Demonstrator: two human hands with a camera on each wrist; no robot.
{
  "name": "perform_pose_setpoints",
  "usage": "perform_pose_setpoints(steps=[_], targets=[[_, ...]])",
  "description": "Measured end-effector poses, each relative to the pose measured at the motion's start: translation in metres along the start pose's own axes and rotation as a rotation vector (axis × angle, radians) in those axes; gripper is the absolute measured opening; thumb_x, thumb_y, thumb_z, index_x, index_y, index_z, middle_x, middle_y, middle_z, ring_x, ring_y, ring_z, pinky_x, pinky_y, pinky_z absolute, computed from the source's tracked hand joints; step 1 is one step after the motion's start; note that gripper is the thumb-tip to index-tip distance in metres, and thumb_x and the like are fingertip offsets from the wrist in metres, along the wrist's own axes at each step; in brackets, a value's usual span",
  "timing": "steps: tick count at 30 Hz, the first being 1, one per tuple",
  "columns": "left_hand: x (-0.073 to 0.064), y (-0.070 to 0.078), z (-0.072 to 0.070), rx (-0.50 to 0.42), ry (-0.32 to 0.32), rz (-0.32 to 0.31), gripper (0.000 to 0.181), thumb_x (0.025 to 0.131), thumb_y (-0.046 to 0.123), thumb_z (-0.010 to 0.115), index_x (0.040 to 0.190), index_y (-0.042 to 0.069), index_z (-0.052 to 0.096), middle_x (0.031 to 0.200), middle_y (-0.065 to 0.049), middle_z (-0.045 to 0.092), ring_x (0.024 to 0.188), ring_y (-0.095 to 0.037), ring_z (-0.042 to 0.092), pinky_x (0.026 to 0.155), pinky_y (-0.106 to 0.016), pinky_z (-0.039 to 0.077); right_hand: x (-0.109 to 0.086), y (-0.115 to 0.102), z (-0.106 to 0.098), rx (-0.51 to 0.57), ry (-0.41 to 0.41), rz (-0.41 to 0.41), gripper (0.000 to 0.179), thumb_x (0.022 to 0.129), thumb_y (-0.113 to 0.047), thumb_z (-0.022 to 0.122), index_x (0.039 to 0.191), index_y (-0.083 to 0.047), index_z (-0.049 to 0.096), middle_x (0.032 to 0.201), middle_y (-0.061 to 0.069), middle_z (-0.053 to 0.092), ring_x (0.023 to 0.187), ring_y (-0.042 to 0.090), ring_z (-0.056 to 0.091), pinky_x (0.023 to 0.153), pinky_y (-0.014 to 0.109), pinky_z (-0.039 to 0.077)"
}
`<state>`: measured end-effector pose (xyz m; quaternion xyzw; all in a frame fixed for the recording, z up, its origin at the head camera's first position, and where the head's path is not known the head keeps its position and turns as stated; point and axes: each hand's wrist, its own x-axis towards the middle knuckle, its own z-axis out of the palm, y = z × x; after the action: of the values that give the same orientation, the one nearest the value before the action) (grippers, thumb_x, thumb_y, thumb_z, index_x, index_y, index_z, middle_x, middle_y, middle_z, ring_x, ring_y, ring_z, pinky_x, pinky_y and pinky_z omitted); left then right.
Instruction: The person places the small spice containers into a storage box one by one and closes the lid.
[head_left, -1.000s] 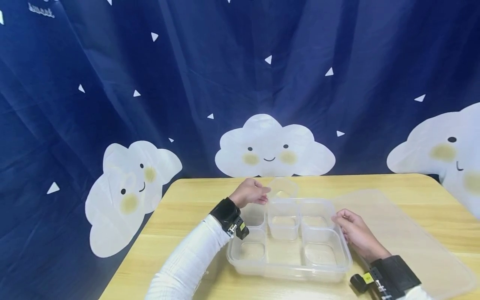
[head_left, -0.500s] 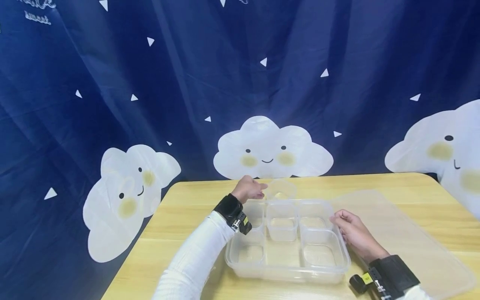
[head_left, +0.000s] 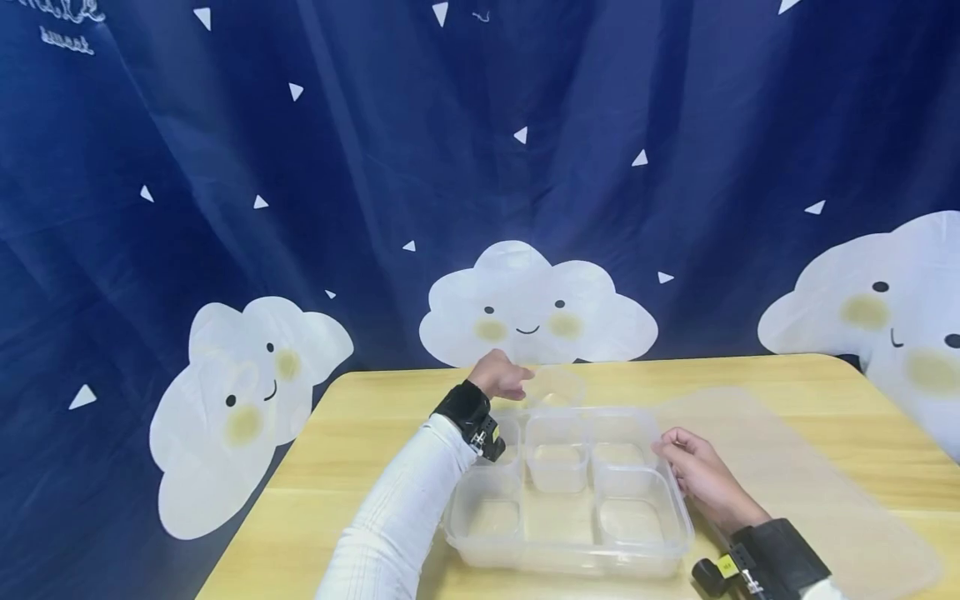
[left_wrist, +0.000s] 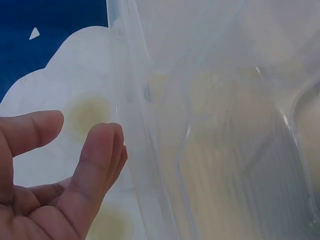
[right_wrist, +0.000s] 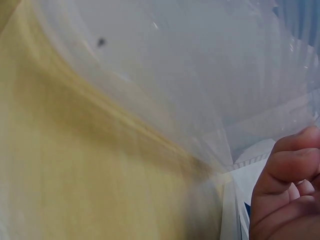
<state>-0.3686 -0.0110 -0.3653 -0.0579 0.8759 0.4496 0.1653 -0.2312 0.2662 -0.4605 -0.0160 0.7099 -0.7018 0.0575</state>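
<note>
A large clear plastic box (head_left: 570, 560) sits on the table, holding several small clear bins such as one at the back middle (head_left: 557, 475) and one at the front right (head_left: 632, 521). Behind the box stands another small clear bin (head_left: 558, 385). My left hand (head_left: 501, 377) is over the box's back left corner, nearest to that bin. In the left wrist view, the left thumb and fingers (left_wrist: 97, 155) are apart with nothing between them. At the box's right rim, my right hand (head_left: 701, 471) pinches the edge; its curled fingers (right_wrist: 295, 165) meet the clear wall in the right wrist view.
A flat translucent sheet, perhaps a lid (head_left: 810, 492), lies on the right of the wooden table (head_left: 300, 517). Behind the table's far edge hangs a blue curtain (head_left: 375, 167) with printed clouds.
My left hand has shifted slightly back and its index finger now points more toward the rear bin. The right hand stays at the rim. The head view has tilted up a little.
</note>
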Motion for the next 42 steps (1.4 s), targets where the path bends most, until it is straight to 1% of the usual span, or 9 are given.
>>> perform_pose_setpoints(steps=[5,12,17,22,26,34,37,39,42], targets=[[0.008,0.000,0.000,0.058,0.013,-0.012,0.047,0.088,0.014,0.071,0.124,-0.008,0.051,0.107,-0.015,0.059,0.070,-0.020,0.069,0.066,-0.025,0.057,-0.001,0.001,0.000,0.005,0.004,-0.009,0.012,0.097,-0.011,0.051,0.090,-0.002,0.046,0.065,-0.005,0.035,0.051,0.007,0.036,0.046,0.020,0.035],[0.018,0.000,-0.001,0.151,0.024,-0.012,0.043,0.087,0.010,0.071,0.121,-0.008,0.052,0.091,-0.015,0.058,0.063,-0.020,0.068,0.057,-0.024,0.057,-0.001,0.001,0.001,0.025,0.002,-0.023,0.013,0.096,-0.010,0.052,0.089,-0.003,0.045,0.064,-0.005,0.035,0.050,0.007,0.036,0.045,0.020,0.034],[0.024,-0.004,0.000,0.176,0.009,-0.021,0.038,0.087,0.009,0.071,0.116,-0.008,0.054,0.087,-0.015,0.059,0.057,-0.018,0.066,0.054,-0.024,0.056,0.000,0.002,0.002,0.024,-0.004,-0.021,0.013,0.096,-0.010,0.052,0.088,-0.003,0.044,0.063,-0.005,0.034,0.050,0.007,0.035,0.045,0.020,0.034],[0.030,-0.006,0.001,0.212,-0.004,-0.020,0.032,0.086,0.009,0.071,0.110,-0.009,0.057,0.083,-0.014,0.062,0.056,-0.018,0.066,0.053,-0.023,0.055,0.000,0.003,0.001,0.025,-0.011,-0.021,0.014,0.097,-0.010,0.052,0.089,-0.003,0.044,0.062,-0.006,0.033,0.049,0.007,0.034,0.045,0.020,0.034],[0.033,-0.005,0.003,0.261,-0.006,-0.013,0.028,0.086,0.010,0.071,0.104,-0.009,0.060,0.078,-0.011,0.065,0.054,-0.017,0.066,0.053,-0.022,0.055,0.001,0.002,0.001,0.032,-0.017,-0.028,0.013,0.096,-0.009,0.052,0.089,-0.002,0.044,0.061,-0.006,0.033,0.049,0.006,0.034,0.045,0.019,0.034],[0.034,-0.005,0.004,0.334,-0.007,0.006,0.027,0.086,0.010,0.071,0.103,-0.008,0.062,0.071,-0.008,0.066,0.050,-0.014,0.064,0.055,-0.022,0.055,0.000,0.001,0.002,0.031,-0.015,-0.037,0.012,0.096,-0.008,0.051,0.089,-0.002,0.044,0.061,-0.006,0.034,0.048,0.006,0.034,0.045,0.019,0.033],[0.034,-0.006,0.004,0.369,0.000,0.007,0.024,0.085,0.010,0.072,0.100,-0.007,0.064,0.070,-0.007,0.067,0.049,-0.013,0.064,0.054,-0.022,0.055,0.000,0.001,0.002,0.032,-0.012,-0.032,0.012,0.096,-0.009,0.051,0.088,-0.002,0.044,0.061,-0.006,0.034,0.048,0.006,0.034,0.045,0.018,0.033],[0.034,-0.007,0.005,0.374,0.002,0.008,0.023,0.084,0.009,0.073,0.099,-0.007,0.064,0.070,-0.007,0.066,0.049,-0.013,0.064,0.054,-0.022,0.055,0.000,0.002,0.003,0.033,-0.008,-0.029,0.012,0.096,-0.008,0.051,0.088,-0.002,0.044,0.061,-0.007,0.034,0.048,0.006,0.034,0.045,0.018,0.033],[0.034,-0.009,0.007,0.401,0.011,0.022,0.019,0.082,0.009,0.074,0.091,-0.006,0.066,0.069,-0.005,0.066,0.049,-0.012,0.064,0.054,-0.022,0.055,0.000,0.002,0.003,0.034,-0.005,-0.027,0.012,0.095,-0.008,0.052,0.088,-0.002,0.045,0.061,-0.007,0.035,0.048,0.005,0.035,0.044,0.018,0.033]])
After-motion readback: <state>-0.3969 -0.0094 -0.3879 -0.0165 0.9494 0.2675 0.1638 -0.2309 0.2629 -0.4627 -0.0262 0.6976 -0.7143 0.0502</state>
